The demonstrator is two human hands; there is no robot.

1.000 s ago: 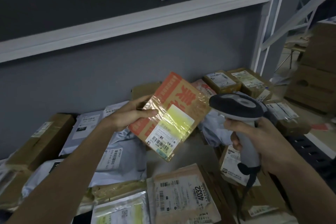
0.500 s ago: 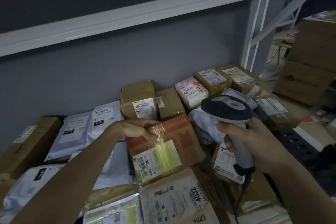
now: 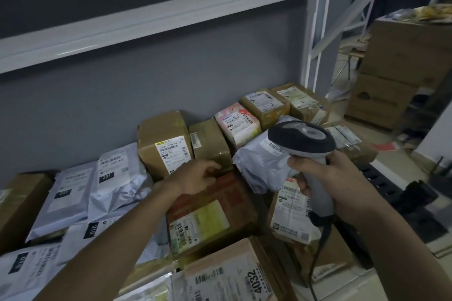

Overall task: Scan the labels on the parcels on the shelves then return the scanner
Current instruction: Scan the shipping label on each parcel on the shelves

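The red-printed parcel [image 3: 212, 212] is back down on the pile, and the left hand [image 3: 195, 178] has let go, fingers relaxed just above it; the right hand [image 3: 327, 183] grips the scanner [image 3: 303, 144], so another label comes next.

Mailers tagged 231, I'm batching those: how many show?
2, side by side, back left: right mailer beside the brown box, left mailer further out. More may be buried.

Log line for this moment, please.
phase: between scans | left hand: open, over red-printed parcel lying label-up | right hand: grips scanner | scanner return: not yet done
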